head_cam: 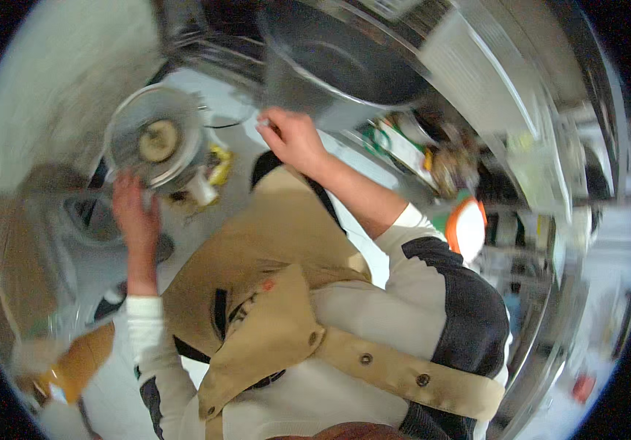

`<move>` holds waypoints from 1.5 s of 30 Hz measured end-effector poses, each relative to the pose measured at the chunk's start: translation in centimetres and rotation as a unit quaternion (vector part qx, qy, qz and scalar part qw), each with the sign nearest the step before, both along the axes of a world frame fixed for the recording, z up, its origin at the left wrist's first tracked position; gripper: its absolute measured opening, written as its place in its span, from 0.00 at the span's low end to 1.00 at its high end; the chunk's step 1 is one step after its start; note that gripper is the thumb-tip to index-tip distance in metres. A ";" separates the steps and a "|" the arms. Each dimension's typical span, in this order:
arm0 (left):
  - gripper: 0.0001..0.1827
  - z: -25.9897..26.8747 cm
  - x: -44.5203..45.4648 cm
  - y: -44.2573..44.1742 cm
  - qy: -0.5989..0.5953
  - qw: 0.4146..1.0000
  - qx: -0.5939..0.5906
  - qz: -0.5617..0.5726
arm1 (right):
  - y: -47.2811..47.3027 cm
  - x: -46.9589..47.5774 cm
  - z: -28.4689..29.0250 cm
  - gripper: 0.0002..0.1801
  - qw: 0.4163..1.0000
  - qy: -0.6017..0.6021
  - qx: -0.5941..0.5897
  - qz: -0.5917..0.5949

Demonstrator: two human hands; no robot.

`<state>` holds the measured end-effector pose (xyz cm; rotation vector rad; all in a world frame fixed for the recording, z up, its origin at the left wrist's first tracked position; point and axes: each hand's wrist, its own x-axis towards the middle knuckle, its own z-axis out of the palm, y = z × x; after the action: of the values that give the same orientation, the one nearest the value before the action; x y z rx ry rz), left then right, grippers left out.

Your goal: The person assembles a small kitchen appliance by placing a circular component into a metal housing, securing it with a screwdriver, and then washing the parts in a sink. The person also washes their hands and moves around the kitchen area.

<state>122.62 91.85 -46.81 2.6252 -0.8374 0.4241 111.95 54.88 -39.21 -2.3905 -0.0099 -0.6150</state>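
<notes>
My left hand (136,212) reaches to the near rim of a round, translucent container (186,165); blur hides whether the fingers grip it. Inside, near its bottom, shows a pale yellowish round thing (158,141). My right hand (293,137) is right of the container, fingers curled and thumb close to the index finger; whether something small is between them cannot be told. A thin dark cord (230,125) runs between the container and this hand. Below the container's right side are a yellow packet (220,165) and a white object (201,190). I wear a tan apron (271,236).
A large metal pot or basin (343,60) stands beyond my right hand. Assorted packets (450,165) and an orange-rimmed round white thing (467,228) lie to the right, beside metal shelving (541,297). At left are a cardboard box (15,269) and an orange-brown bag (81,363).
</notes>
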 end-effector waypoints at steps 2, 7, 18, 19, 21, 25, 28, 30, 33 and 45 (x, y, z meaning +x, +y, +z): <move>0.31 0.8 -0.4 -0.7 -0.020 1.000 0.007 -0.020 | -5.8 -7.5 -6.6 0.13 0.984 0.091 0.039 -0.150; 0.30 0.2 -0.4 -2.2 -0.012 0.999 0.005 -0.046 | -20.4 -27.4 -21.9 0.09 0.862 0.156 0.002 -0.481; 0.39 2.7 -1.3 -4.3 0.060 0.995 0.078 0.019 | -43.6 -32.6 -25.4 0.21 0.700 0.389 -0.113 -0.588; 0.41 2.9 -1.7 -4.7 0.075 0.991 0.104 0.049 | -44.2 -32.4 -25.6 0.21 0.693 0.389 -0.108 -0.597; 0.43 3.2 -2.6 -5.6 0.078 0.990 0.098 0.069 | -44.9 -31.8 -25.9 0.20 0.681 0.386 -0.094 -0.615; 0.47 3.8 -5.0 -7.7 0.080 0.985 0.115 0.106 | -45.4 -31.1 -25.6 0.18 0.678 0.367 -0.055 -0.634; 0.49 3.5 -6.3 -9.0 0.065 0.984 0.137 0.094 | -45.2 -31.1 -25.3 0.17 0.689 0.309 0.053 -0.654; 0.48 3.5 -5.9 -9.9 0.057 0.987 0.141 0.059 | -43.6 -31.8 -25.4 0.17 0.683 0.206 0.218 -0.666; 0.46 4.2 -6.0 -9.9 0.062 0.992 0.109 0.025 | -35.9 -32.3 -24.8 0.16 0.606 0.012 0.549 -0.575; 0.33 3.0 -1.7 -4.9 0.042 0.996 0.083 -0.007 | -11.2 -25.0 -5.3 0.23 0.820 0.331 0.467 -0.024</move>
<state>120.87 86.99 -43.82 2.7653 -0.8988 0.2468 86.96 43.72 -44.55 -1.5040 0.5317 0.2225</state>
